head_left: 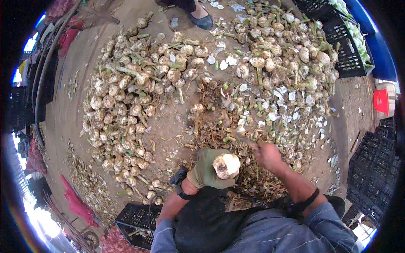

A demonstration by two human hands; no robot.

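Note:
My left hand (206, 170), in a green glove, is closed around a garlic bulb (226, 165) whose pale, cleaned side faces up. To its right my bare right hand (269, 157) is closed in a fist and held apart from the bulb. A thin, blurred blade, like that of a small knife, sticks out from it toward the upper left; its handle is hidden in the fingers. Dry brown husks and stem scraps (263, 179) cover the ground beneath both hands.
Heaps of untrimmed garlic lie at the left (122, 97) and far right (278, 46). White peelings (274, 105) are scattered between. Black crates stand near left (135, 219), at the right (371, 168) and far right (348, 46). Another person's shoe (202, 21) is at the far edge.

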